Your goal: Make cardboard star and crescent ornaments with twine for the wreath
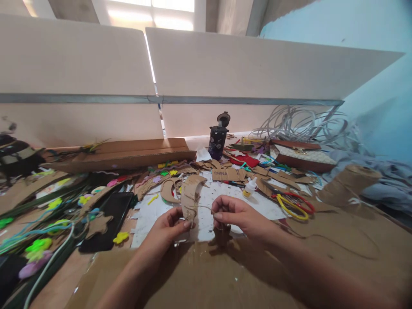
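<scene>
At the left of the frame, a dark phone [112, 221] lies flat, with a yellow flower shape [121, 237] just beside its lower right corner. Right of these, near the lower middle of the frame, the left hand [167, 227] is closed, thumb against fingers, on the lower end of a curved cardboard piece [190, 193]. The piece stands up from this grip at the centre of the frame: its long axis runs nearly upright, from the fingers toward the far side, and its upper tip bends over to the right. The left hand touches it and is plainly the nearer; the right hand is apart from it, off its right side.

A thin strand of twine [204, 207] bridges that gap. It leaves the piece partway up and runs rightward, roughly square to the long axis, with a slight bow. Its right end meets the pinched thumb and fingers of the right hand [236, 212]. Whether the strand passes through the cardboard or only around it, I cannot tell.

Beyond the right hand stands a small white bottle [250, 188]; farther right lie scissors [291, 210] with yellow and red handles, then a thick roll of twine [347, 184].
</scene>
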The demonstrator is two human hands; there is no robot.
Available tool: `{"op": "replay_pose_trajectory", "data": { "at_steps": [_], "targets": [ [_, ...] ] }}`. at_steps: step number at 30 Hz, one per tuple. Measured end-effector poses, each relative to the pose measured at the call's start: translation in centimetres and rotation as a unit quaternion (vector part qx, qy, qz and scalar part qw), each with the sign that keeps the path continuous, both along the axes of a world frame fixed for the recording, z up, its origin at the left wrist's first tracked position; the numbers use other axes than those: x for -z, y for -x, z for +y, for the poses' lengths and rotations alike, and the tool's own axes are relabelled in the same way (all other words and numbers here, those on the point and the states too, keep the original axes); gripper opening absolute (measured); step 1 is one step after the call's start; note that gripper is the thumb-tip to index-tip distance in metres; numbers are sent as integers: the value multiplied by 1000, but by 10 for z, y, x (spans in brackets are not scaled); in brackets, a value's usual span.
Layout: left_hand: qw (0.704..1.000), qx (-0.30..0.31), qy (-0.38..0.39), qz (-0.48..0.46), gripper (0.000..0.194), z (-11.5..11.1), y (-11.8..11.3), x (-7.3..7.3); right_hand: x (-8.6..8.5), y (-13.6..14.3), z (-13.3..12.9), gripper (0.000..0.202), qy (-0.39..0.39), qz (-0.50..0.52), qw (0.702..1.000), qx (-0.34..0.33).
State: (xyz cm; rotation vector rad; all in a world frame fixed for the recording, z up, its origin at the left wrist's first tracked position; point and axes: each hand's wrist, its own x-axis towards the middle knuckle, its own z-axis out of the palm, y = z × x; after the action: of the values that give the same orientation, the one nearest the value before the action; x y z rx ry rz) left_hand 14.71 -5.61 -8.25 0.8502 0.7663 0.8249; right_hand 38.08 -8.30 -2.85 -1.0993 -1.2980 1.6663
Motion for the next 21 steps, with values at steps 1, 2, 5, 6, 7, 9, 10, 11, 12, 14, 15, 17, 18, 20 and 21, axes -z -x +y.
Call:
{"op": "replay_pose_trajectory", "data": {
  "at_steps": [1,2,5,6,7,9,10,11,12,14,15,17,18,20,21],
  "targets": [
    [1000,0,1,1,49,0,0,1,1,0,1,30,-6,-2,1000,3],
    [1000,-1,2,3,49,1,0,2,2,0,3,30,-11,-4,1000,8],
    [1000,-2,2,10,46,-1,0,2,4,1,6,31,-13,-13,999,26],
    [1000,-4,4,7,45,-2,0,1,4,2,7,32,-14,-21,999,32],
    [1000,-7,7,3,44,-2,0,1,4,2,8,31,-16,-29,999,35],
    [1000,-7,10,-3,42,-3,0,2,5,4,10,28,-35,-43,998,42],
    [1000,-7,8,-4,43,-2,1,3,5,5,11,26,-50,-50,996,49],
    [1000,-7,4,-1,44,-1,1,5,5,5,12,23,-66,-58,994,57],
    [1000,-3,0,3,45,1,2,8,5,5,13,22,-79,-64,993,67],
    [1000,-2,-7,11,46,5,3,14,4,5,14,23,-74,-63,992,77],
    [1000,-4,-8,12,46,7,3,17,4,5,16,25,-61,-57,993,78],
    [1000,-4,-7,13,46,9,4,22,3,3,18,29,-45,-46,994,85],
    [1000,-3,-5,13,46,10,4,23,3,2,19,29,-48,-47,993,92],
    [1000,-6,-5,11,47,10,4,24,4,1,22,28,-68,-61,990,105],
    [1000,-10,-5,11,47,10,4,24,6,1,23,27,-73,-68,989,107]
  ]
}}
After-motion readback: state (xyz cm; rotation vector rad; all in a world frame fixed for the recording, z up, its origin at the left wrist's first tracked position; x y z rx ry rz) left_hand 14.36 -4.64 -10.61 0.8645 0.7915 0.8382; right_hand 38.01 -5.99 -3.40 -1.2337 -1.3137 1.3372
